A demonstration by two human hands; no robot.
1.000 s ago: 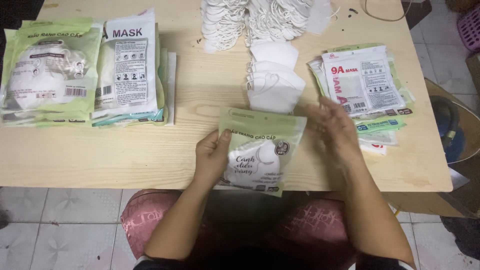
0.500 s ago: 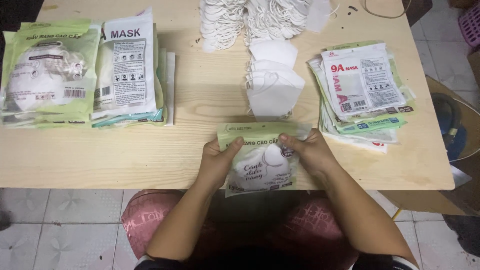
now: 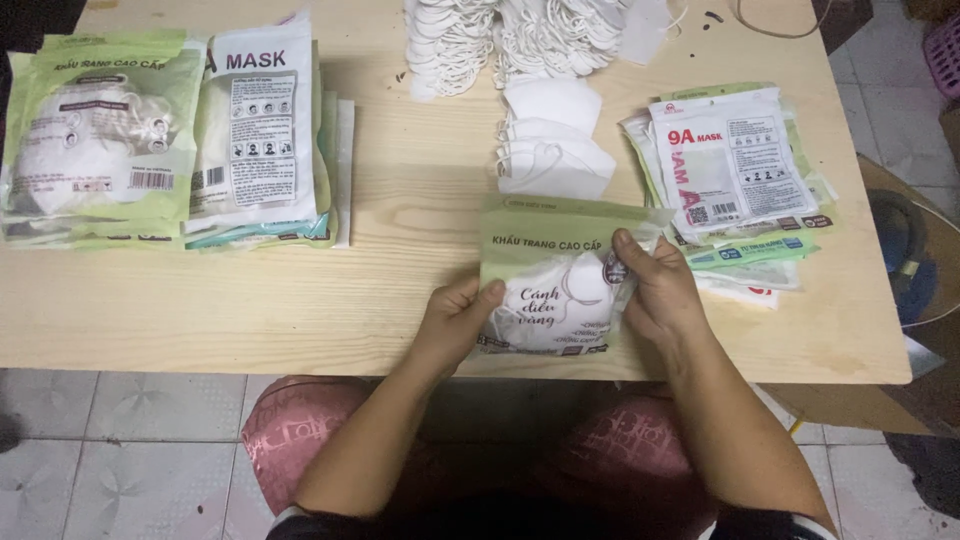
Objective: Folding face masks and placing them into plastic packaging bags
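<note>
Both hands grip one green pouch (image 3: 560,275) at the table (image 3: 300,300) edge: left hand (image 3: 455,325) and right hand (image 3: 655,290) fingers pinching its sides, white mask inside. Beyond the fingers lie loose masks (image 3: 555,150); filled pouches (image 3: 170,140) stacked leftward, empty pouches (image 3: 735,170) rightward remain.

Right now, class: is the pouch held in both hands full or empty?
Full. White masks show through the clear front of the green pouch, which the left hand and right hand hold at its sides.
</note>
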